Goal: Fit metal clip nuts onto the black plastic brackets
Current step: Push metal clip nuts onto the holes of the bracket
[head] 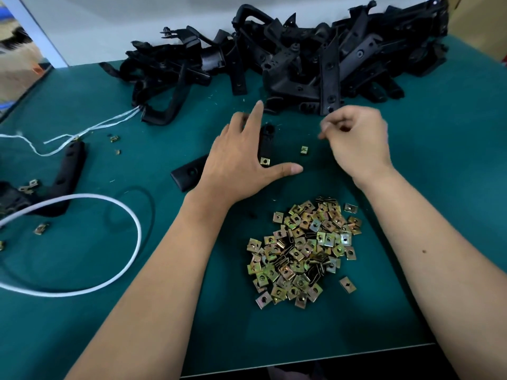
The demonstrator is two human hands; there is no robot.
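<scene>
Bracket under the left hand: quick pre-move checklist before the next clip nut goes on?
1. Bracket held down: ok, left hand rests flat over it.
2. Clip nut already on its near end: ok, one shows there; whether it is fully seated, cannot tell.
3. Right hand holding a nut: cannot tell, fingers are curled and blurred.
4. Spare nut in reach: ok, a loose nut lies between the hands.
5. Nut supply: ok, the pile lies close in front of the person.
6. More brackets: ok, the heap lies behind the hands.
</scene>
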